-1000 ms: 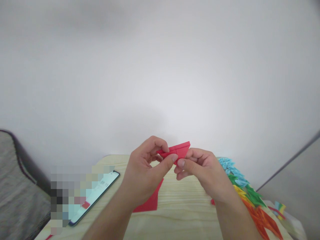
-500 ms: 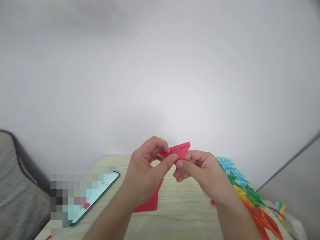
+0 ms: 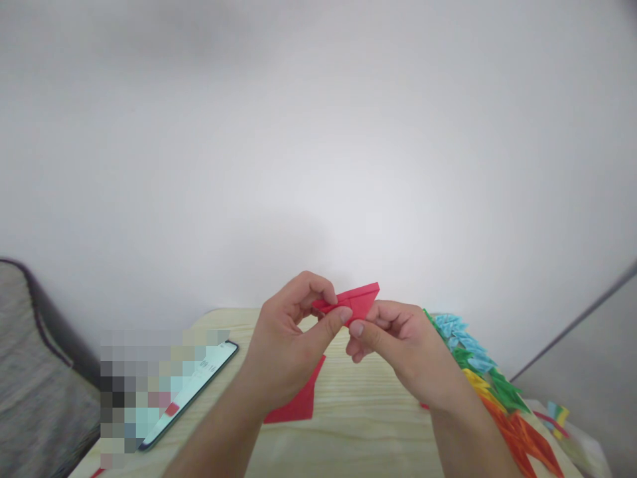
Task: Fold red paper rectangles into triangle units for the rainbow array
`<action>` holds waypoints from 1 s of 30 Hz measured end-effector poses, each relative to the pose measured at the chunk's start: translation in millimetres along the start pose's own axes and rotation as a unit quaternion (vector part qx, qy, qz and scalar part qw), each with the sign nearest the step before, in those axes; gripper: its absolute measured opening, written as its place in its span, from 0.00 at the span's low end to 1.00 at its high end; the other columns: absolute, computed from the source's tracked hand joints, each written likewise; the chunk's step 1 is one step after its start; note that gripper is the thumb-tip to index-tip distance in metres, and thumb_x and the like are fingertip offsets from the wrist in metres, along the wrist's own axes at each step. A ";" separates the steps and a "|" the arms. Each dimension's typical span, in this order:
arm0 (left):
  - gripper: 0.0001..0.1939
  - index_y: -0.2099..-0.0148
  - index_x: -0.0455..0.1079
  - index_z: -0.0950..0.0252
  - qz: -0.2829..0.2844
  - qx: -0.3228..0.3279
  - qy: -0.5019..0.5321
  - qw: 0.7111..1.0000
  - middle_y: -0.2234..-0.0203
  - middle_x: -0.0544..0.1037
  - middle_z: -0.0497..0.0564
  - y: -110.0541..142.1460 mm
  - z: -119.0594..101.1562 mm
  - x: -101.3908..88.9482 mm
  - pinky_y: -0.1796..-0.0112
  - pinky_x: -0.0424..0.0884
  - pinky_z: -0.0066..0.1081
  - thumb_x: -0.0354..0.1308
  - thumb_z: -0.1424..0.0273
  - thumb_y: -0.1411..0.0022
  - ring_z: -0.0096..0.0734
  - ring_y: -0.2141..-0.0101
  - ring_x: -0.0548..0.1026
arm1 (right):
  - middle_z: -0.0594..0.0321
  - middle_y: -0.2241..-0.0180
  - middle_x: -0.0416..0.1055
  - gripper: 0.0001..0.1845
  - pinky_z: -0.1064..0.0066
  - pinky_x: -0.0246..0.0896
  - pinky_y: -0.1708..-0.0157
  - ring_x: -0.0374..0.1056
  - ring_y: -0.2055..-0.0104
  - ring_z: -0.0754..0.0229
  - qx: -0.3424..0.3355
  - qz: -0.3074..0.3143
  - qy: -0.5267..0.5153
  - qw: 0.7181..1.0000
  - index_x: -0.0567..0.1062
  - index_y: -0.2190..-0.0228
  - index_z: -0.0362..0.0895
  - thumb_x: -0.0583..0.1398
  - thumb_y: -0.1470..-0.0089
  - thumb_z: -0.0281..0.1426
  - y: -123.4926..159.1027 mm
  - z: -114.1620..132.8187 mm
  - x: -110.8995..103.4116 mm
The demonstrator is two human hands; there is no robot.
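A small piece of folded red paper (image 3: 362, 303) is held up above the table, pinched between both hands. My left hand (image 3: 293, 338) grips its left end and middle, thumb pressed on the near face and forefinger curled over the top edge. My right hand (image 3: 391, 332) pinches the lower right edge between thumb and fingers. The paper's upper right corner points up and free. Beneath my left hand lies a red paper sheet (image 3: 301, 401), partly covered by the wrist.
A phone (image 3: 194, 385) with a lit screen lies at the table's left, partly pixelated. Folded paper pieces in blue (image 3: 465, 342), green (image 3: 505, 390) and orange (image 3: 527, 438) line the right edge of the wood-grain table (image 3: 368, 431). A pale wall (image 3: 318, 146) stands behind. Grey fabric (image 3: 34, 372) is at far left.
Almost nothing differs. Both hands keep their pinch on the folded red paper, with only a slight shift of the fingers.
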State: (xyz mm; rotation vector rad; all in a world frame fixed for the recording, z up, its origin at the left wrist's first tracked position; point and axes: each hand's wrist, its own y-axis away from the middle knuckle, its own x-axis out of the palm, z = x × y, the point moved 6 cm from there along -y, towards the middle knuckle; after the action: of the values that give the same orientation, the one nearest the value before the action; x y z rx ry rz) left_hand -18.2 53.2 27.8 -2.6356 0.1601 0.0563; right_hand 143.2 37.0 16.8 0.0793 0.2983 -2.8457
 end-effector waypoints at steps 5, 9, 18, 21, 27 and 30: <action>0.08 0.61 0.68 0.61 0.007 0.000 0.011 1.000 0.70 0.73 0.45 -0.3 1.7 0.0 0.66 0.69 0.27 0.66 0.69 0.36 0.27 0.68 0.73 | 0.62 0.70 0.81 0.12 0.69 0.73 0.62 0.76 0.67 0.62 0.002 0.000 -0.010 1.000 0.80 0.68 0.44 0.65 0.38 0.39 0.1 -0.7 2.0; 0.08 0.61 0.68 0.61 -0.003 0.013 -0.001 1.000 0.70 0.74 0.46 -1.0 -0.1 -0.4 0.64 0.69 0.28 0.66 0.69 0.37 0.28 0.67 0.72 | 0.61 0.69 0.81 0.10 0.67 0.73 0.62 0.76 0.67 0.61 0.011 -0.001 -0.011 1.000 0.81 0.65 0.44 0.64 0.38 0.38 -0.5 -1.4 2.4; 0.08 0.61 0.68 0.60 -0.002 0.017 0.000 1.000 0.70 0.74 0.45 -1.2 -0.1 -0.6 0.64 0.68 0.27 0.66 0.70 0.36 0.27 0.67 0.72 | 0.61 0.69 0.81 0.08 0.66 0.74 0.62 0.76 0.68 0.60 0.020 -0.006 -0.017 1.000 0.81 0.68 0.45 0.61 0.40 0.32 -2.0 -3.0 -1.6; 0.08 0.61 0.68 0.60 0.000 0.019 -0.006 1.000 0.70 0.73 0.45 -0.6 -0.3 -0.7 0.64 0.68 0.27 0.66 0.70 0.36 0.27 0.66 0.72 | 0.62 0.70 0.81 0.08 0.67 0.73 0.62 0.76 0.68 0.61 0.017 -0.006 -0.015 1.000 0.80 0.70 0.45 0.60 0.41 0.30 -1.5 -2.7 -1.8; 0.07 0.61 0.68 0.60 0.002 0.030 -0.017 0.999 0.69 0.73 0.45 0.5 -2.5 -0.4 0.63 0.67 0.28 0.65 0.71 0.35 0.27 0.66 0.71 | 0.63 0.71 0.80 0.06 0.70 0.71 0.63 0.74 0.68 0.62 0.008 -0.002 -0.008 1.000 0.81 0.69 0.45 0.62 0.43 0.28 -1.5 0.9 -0.6; 0.07 0.61 0.68 0.60 0.005 0.032 -0.022 0.999 0.69 0.72 0.44 0.3 -2.6 0.1 0.62 0.67 0.28 0.65 0.71 0.34 0.27 0.66 0.71 | 0.63 0.72 0.80 0.06 0.69 0.72 0.63 0.74 0.69 0.62 0.009 -0.002 -0.010 1.000 0.80 0.69 0.44 0.62 0.42 0.29 -2.1 0.7 0.2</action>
State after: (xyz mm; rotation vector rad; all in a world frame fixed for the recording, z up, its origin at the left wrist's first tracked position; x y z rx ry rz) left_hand -18.2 51.6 29.9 -2.5667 0.1589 0.1102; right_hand 142.4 38.8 17.8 0.0546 0.2687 -2.8512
